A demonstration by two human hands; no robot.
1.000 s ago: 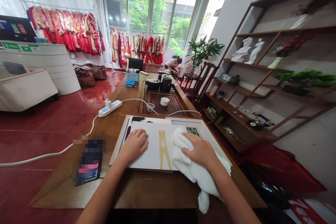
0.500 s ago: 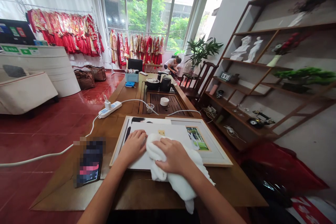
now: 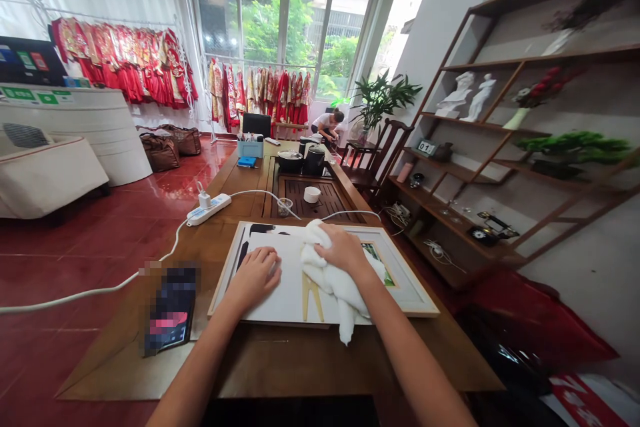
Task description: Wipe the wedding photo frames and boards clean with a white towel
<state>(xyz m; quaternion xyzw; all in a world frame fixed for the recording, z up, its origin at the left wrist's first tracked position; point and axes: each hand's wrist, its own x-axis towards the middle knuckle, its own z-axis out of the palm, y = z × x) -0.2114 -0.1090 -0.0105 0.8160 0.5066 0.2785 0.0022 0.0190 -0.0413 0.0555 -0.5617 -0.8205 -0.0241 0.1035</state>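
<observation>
A white cloth (image 3: 330, 280) is bunched under my right hand (image 3: 343, 250), whose fingers are closed on it. It rests on a white panel (image 3: 285, 260) and hangs toward the near edge. My left hand (image 3: 256, 277) lies on the panel's left part, holding nothing, fingers stretched out. The panel lies over a pale wood picture frame (image 3: 423, 300). Two pale yellow strips (image 3: 313, 300) show on the panel beside the cloth; their upper end is hidden. At the right, the cloth partly covers a small photo (image 3: 393, 277).
A phone (image 3: 173, 310) lies left of the frame on the wooden table (image 3: 280, 360). Behind it, a white power strip (image 3: 209, 209) trails cables. A white cup (image 3: 312, 195) stands on the tea tray (image 3: 333, 203). Far back, a person (image 3: 329, 123) bends down. Shelves (image 3: 470, 177) line the right.
My right hand has moved the cloth away from me and to the right, uncovering the yellow strips and covering part of the small photo. My left hand has hardly moved.
</observation>
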